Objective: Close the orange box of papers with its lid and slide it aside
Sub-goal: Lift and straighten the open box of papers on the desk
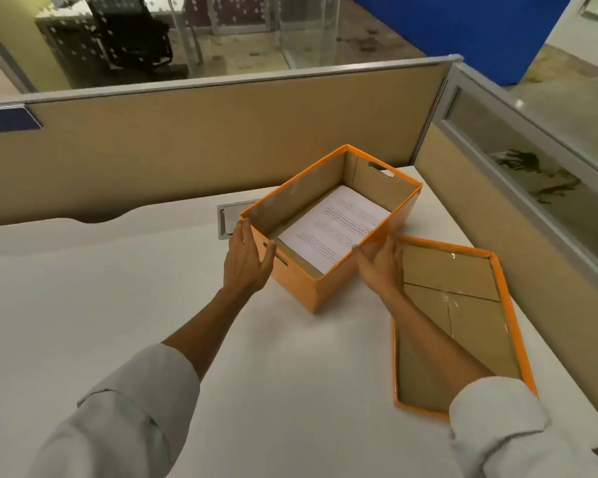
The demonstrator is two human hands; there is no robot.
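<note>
An orange box (302, 284) stands uncovered on the white desk, turned diagonally, with a stack of printed papers (335, 226) lying inside. Its orange lid (508, 305) lies upside down on the desk to the right, brown inside facing up. My left hand (246, 260) rests flat against the box's near-left wall by the handle slot, fingers apart. My right hand (382, 265) presses flat against the box's near-right wall, partly over the lid's corner. Neither hand grips anything.
Tan partition walls (221, 146) close off the desk at the back and right. A metal cable hatch (230, 217) sits in the desk (135, 305) just behind the box's left corner. The desk's right edge runs close beside the lid.
</note>
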